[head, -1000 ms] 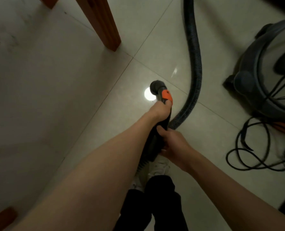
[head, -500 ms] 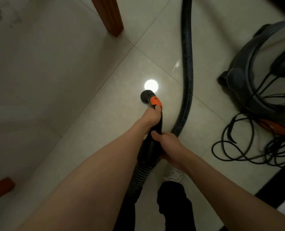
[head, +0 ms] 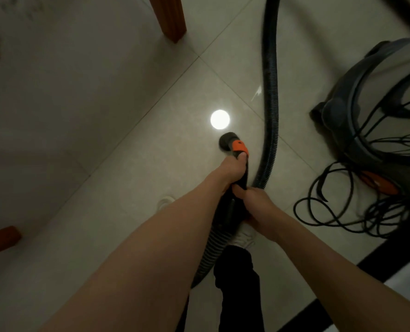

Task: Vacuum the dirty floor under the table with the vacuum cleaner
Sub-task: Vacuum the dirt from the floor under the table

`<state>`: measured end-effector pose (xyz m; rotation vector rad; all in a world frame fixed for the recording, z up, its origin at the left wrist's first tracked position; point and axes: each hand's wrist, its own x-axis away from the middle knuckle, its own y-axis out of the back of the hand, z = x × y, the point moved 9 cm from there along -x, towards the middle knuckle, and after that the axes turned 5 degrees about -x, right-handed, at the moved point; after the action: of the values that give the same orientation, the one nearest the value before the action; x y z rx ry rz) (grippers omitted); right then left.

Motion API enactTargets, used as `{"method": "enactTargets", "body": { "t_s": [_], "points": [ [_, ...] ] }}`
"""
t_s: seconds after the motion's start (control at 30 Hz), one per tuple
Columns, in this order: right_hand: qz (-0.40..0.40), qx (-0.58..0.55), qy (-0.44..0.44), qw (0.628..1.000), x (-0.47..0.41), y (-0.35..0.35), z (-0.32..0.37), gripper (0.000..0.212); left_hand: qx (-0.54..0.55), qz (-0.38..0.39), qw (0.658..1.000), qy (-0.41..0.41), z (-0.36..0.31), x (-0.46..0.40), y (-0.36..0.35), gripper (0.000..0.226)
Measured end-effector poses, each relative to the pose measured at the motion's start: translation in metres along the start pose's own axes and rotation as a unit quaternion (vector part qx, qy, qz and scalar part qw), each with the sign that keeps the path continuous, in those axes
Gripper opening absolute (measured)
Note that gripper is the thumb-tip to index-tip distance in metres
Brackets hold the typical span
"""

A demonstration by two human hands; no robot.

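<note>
The tiled floor (head: 79, 116) filled the view, with the vacuum cleaner (head: 376, 121) standing at the right beside a loose cord (head: 343, 212). Its ribbed hose (head: 271, 92) curved to the handle (head: 237, 147), which the left hand (head: 232, 168) gripped near the orange end and the right hand (head: 254, 202) gripped just behind. A table leg (head: 170, 17) stood beyond.

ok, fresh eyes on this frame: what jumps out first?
The bright round light reflection on the tile at centre, just beyond the black nozzle end with its orange collar. Both hands grip that handle: left hand in front, right hand behind. At right sits the vacuum cleaner body with a tangled cord beside it.
</note>
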<state>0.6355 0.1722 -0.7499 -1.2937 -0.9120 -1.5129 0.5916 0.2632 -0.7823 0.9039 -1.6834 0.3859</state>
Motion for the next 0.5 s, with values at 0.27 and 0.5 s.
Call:
{"method": "enactTargets", "body": {
  "t_s": [0.27,0.5],
  "points": [
    [0.076,0.157,0.049,0.983,0.086,-0.032,0.029,0.041,0.236,0.013,0.972,0.016,0.009,0.074,0.060,0.047],
    [0.037,0.156,0.136,0.978,0.214,-0.012,0.096,0.041,0.194,0.089,0.973,-0.082,-0.082,0.210,0.084,0.040]
  ]
}}
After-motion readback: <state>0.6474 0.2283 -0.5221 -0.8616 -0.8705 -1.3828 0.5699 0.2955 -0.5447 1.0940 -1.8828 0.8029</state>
